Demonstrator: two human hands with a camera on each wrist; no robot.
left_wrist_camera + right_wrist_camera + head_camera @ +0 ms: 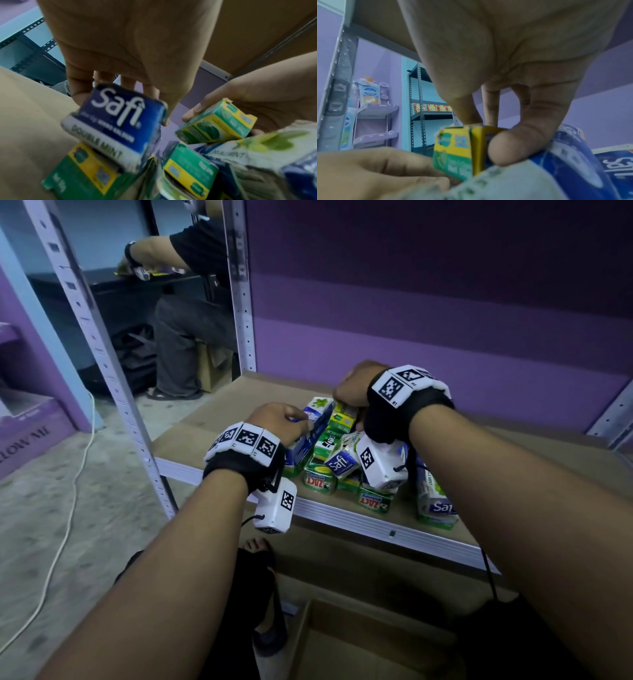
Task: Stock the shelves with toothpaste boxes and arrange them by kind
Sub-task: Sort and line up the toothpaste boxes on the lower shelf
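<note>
We're at the shelf (219, 436), and the toothpaste boxes sit in a loose heap near its front edge, blue-and-white Safi boxes (342, 462) tumbled in with green ZACT boxes (318, 479). Our left hand (277, 422) has its fingers curled round a blue Safi Double Mint box (120, 125), gripping it at the left side of the heap, one end tipped up. Our right hand (356, 383) is at the far side of the pile, thumb and fingertips pinching the end of a small green-and-yellow box (453, 151), which rests against another Safi box (556, 162). One more Safi box (435, 501) lies apart at the right, close to the shelf's front lip. Below the shelf, an open cardboard carton (342, 642) sits on the floor.
</note>
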